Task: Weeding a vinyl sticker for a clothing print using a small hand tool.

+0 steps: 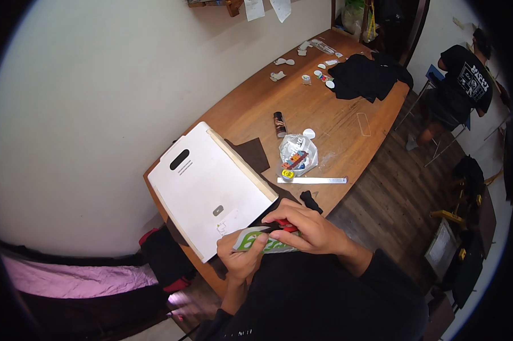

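Observation:
My left hand (242, 260) pinches a green-and-white printed sheet (246, 240) near my body, its thumb pressed on the front. Closed around small red-handled scissors (287, 225) is my right hand (312, 232), right beside the sheet's upper edge. The dark blades point left, close to the sheet; my fingers partly cover the tool, and I cannot tell whether the blades touch the sheet. Just beyond both hands stands a large white box-like panel (202, 184) with an oval slot. A small black item (310, 202) lies on the table past my right hand.
On the wooden table (341, 136) are a steel ruler (319, 181), a yellow round item (287, 174), a clear plastic bag (299, 153) and a dark can (279, 125). White cut-outs and black cloth (361, 79) lie farther off. Another person (464, 79) sits at the right.

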A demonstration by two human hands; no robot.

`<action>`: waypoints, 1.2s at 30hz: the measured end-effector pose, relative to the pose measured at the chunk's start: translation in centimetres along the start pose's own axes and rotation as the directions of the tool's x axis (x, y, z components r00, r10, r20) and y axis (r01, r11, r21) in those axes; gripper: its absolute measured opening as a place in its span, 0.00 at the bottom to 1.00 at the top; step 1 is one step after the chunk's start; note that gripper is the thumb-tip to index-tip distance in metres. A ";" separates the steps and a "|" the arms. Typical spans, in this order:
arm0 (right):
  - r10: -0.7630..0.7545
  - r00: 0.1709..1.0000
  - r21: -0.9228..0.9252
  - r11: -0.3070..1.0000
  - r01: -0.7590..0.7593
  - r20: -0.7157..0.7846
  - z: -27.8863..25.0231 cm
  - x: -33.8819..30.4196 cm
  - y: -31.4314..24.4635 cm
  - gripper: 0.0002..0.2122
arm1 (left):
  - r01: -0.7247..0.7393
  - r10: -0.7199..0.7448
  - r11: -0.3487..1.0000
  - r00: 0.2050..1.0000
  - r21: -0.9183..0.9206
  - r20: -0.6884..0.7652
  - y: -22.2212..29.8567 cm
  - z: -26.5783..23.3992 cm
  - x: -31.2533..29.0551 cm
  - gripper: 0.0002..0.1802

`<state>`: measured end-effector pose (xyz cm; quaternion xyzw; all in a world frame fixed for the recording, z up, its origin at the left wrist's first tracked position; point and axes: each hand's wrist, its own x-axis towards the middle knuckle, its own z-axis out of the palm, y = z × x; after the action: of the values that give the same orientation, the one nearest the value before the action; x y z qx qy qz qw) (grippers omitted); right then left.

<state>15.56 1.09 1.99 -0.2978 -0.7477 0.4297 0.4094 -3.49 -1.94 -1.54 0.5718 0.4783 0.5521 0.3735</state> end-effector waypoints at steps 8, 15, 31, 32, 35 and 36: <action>-0.027 0.999 0.009 1.000 0.027 -0.030 0.5 -0.1 0.5 0.14 | 0.017 -0.017 0.999 1.000 -0.046 -0.006 0.4 0.3 0.0 0.07; -0.016 1.000 0.009 1.000 0.016 -0.002 0.2 -0.1 0.2 0.14 | 0.012 -0.012 1.000 1.000 -0.026 -0.001 0.5 0.2 0.0 0.07; -0.019 1.000 0.035 0.999 0.020 -0.004 0.0 -0.1 0.4 0.14 | -0.010 0.009 1.000 0.997 0.012 0.072 0.8 0.0 0.3 0.09; -0.032 0.999 0.040 0.999 0.032 -0.005 0.0 -0.1 0.5 0.14 | -0.008 0.007 1.000 0.997 0.012 0.079 0.9 0.0 0.3 0.09; -0.026 1.000 0.036 0.999 0.026 0.000 0.0 -0.2 0.6 0.14 | -0.003 0.001 1.000 0.996 0.017 0.094 0.7 -0.1 0.2 0.09; -0.027 1.000 0.037 0.999 0.026 0.001 0.0 -0.1 0.5 0.14 | 0.001 -0.003 1.000 0.995 0.022 0.102 0.7 -0.1 0.2 0.09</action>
<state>15.69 1.22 1.46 -0.2800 -0.7437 0.4382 0.4202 -3.54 -1.92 -0.80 0.6030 0.4650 0.5164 0.3917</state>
